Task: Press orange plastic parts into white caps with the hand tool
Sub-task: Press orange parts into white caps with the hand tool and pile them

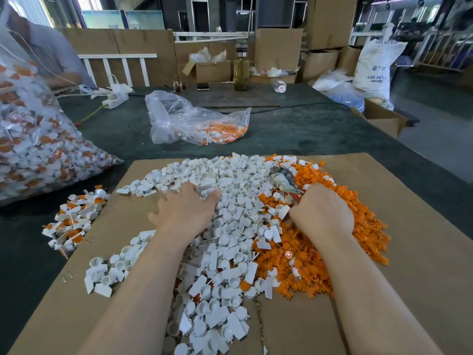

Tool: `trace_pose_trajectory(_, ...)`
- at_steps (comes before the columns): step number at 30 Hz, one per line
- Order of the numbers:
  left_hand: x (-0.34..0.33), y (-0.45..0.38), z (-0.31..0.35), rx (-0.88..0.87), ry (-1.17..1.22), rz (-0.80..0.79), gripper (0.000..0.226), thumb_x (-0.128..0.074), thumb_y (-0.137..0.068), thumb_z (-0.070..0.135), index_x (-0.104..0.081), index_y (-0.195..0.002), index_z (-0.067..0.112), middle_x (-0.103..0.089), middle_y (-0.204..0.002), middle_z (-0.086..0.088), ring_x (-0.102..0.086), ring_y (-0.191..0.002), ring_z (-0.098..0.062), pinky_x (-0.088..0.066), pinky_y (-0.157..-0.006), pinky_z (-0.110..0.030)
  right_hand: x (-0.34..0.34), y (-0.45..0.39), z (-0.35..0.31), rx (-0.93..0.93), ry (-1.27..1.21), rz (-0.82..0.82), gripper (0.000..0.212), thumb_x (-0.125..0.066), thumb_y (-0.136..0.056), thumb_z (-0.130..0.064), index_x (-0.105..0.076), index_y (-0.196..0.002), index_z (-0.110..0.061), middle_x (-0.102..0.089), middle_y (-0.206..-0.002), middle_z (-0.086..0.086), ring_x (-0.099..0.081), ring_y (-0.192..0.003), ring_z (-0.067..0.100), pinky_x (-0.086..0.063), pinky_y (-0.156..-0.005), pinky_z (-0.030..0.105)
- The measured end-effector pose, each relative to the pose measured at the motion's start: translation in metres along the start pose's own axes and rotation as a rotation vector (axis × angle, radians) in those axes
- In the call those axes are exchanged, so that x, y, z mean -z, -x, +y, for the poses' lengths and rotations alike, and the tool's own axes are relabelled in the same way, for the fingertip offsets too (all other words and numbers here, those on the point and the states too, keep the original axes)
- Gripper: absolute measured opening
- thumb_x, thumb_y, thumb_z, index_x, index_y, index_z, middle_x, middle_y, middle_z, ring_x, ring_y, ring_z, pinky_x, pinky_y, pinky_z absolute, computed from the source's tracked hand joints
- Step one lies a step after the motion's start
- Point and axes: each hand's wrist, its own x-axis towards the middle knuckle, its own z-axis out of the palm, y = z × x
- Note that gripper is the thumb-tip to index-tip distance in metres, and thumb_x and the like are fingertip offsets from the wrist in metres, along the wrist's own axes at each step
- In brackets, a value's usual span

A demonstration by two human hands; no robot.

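Left hand lies with fingers spread flat on the white caps heaped on the cardboard sheet over the worktop, right hand curled round the red-handled hand tool above the adjoining orange plastic parts.

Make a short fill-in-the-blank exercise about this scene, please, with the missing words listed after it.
1. The right hand grips the ____, whose metal head points away from the person.
2. The left hand rests with spread fingers on the ____ caps.
3. The orange parts lie to the ____ of those caps.
4. Both piles lie on a sheet of ____.

Missing words: tool; white; right; cardboard
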Motion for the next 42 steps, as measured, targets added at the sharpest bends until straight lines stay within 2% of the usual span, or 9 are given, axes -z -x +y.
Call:
trace_pose_trajectory(5, 0.001, 0.0, -0.002, -0.07, 0.095, -0.051, 0.059, -0.041, -0.094, 0.066, -0.042, -0.139, 0.028, -0.058, -0.13, -0.003, -0.054, -0.121, -0.028, -0.042, -0.102, -0.049, -0.003, -0.001, -0.001, 0.009, 0.008, -0.032, 0.02, -0.06, -0.085, -0.021, -0.052, -0.103, -0.016, -0.056, -0.087, 0.001, -0.051, -0.068, 0.018, -0.032, -0.047, 0.027)
trace_pose_trajectory(8, 0.002, 0.003, -0.002, -0.143, 0.253, 0.01, 0.037, -0.056, -0.095, 0.048, -0.054, -0.128, 0.031, -0.056, -0.084, 0.016, -0.059, -0.073, 0.0, -0.045, -0.064, -0.024, -0.006, -0.002, -0.001, 0.074, 0.012, -0.046, 0.015, -0.057, -0.086, -0.021, -0.045, -0.094, -0.02, -0.048, -0.076, -0.004, -0.043, -0.06, 0.013, -0.029, -0.046, 0.026)
trace_pose_trajectory(11, 0.0, 0.001, -0.002, -0.172, 0.347, 0.045, 0.027, -0.064, -0.093, 0.034, -0.062, -0.121, 0.031, -0.051, -0.084, 0.017, -0.053, -0.05, 0.011, -0.033, -0.047, -0.013, -0.007, -0.003, -0.002, 0.106, -0.02, -0.089, 0.012, -0.057, -0.09, -0.025, -0.046, -0.088, -0.021, -0.05, -0.076, -0.004, -0.048, -0.063, 0.013, -0.034, -0.048, 0.027)
trace_pose_trajectory(15, 0.002, -0.003, -0.004, -0.194, 0.445, 0.074, 0.031, -0.071, -0.088, 0.025, -0.068, -0.119, 0.027, -0.059, -0.094, 0.014, -0.057, -0.068, 0.002, -0.038, -0.054, -0.012, -0.007, -0.003, -0.002, 0.119, -0.017, -0.097, 0.018, -0.056, -0.091, -0.027, -0.042, -0.08, -0.023, -0.051, -0.077, -0.004, -0.051, -0.065, 0.013, -0.035, -0.048, 0.026)
trace_pose_trajectory(18, 0.003, -0.005, -0.006, -0.184, 0.539, 0.072, 0.033, -0.072, -0.087, 0.015, -0.07, -0.116, 0.03, -0.06, -0.091, 0.018, -0.058, -0.067, 0.0, -0.038, -0.044, -0.005, -0.008, -0.003, -0.002, 0.129, -0.015, -0.075, 0.013, -0.056, -0.092, -0.03, -0.047, -0.088, -0.022, -0.05, -0.077, -0.005, -0.049, -0.064, 0.011, -0.036, -0.049, 0.026)
trace_pose_trajectory(25, 0.005, -0.002, -0.005, -0.218, 0.673, 0.021, 0.03, -0.076, -0.083, 0.01, -0.073, -0.099, 0.036, -0.068, -0.097, 0.008, -0.066, -0.073, -0.008, -0.043, -0.048, -0.005, -0.006, -0.002, -0.003, 0.128, -0.039, -0.032, 0.015, -0.057, -0.092, -0.038, -0.053, -0.088, -0.023, -0.053, -0.076, -0.006, -0.05, -0.063, 0.01, -0.034, -0.047, 0.025)
trace_pose_trajectory(29, 0.007, 0.002, -0.002, -0.219, 0.737, -0.001, 0.025, -0.083, -0.078, 0.019, -0.074, -0.096, 0.034, -0.071, -0.095, 0.008, -0.069, -0.082, -0.012, -0.045, -0.059, -0.011, -0.003, -0.003, -0.002, 0.161, -0.221, -0.018, 0.021, -0.058, -0.092, -0.042, -0.058, -0.087, -0.022, -0.059, -0.075, -0.004, -0.056, -0.065, 0.014, -0.038, -0.05, 0.025)
trace_pose_trajectory(36, 0.009, 0.009, 0.005, -0.24, 0.819, -0.029, 0.03, -0.086, -0.073, 0.019, -0.075, -0.098, 0.031, -0.073, -0.088, 0.011, -0.068, -0.075, -0.001, -0.042, -0.055, -0.005, 0.006, 0.004, -0.011, 0.098, -0.902, -0.203, 0.004, -0.069, -0.085, -0.013, -0.065, -0.084, -0.014, -0.057, -0.07, 0.0, -0.051, -0.043, 0.0, -0.039, -0.038, 0.012)
trace_pose_trajectory(42, 0.009, 0.012, 0.006, -0.266, 0.816, -0.037, 0.026, -0.085, -0.075, 0.021, -0.075, -0.096, 0.031, -0.075, -0.083, 0.011, -0.068, -0.073, 0.0, -0.045, -0.059, -0.006, 0.012, 0.009, -0.017, 0.083, -1.059, -0.275, 0.01, -0.07, -0.082, -0.007, -0.066, -0.084, -0.015, -0.058, -0.08, 0.003, -0.047, -0.06, 0.007, -0.036, -0.038, 0.006)
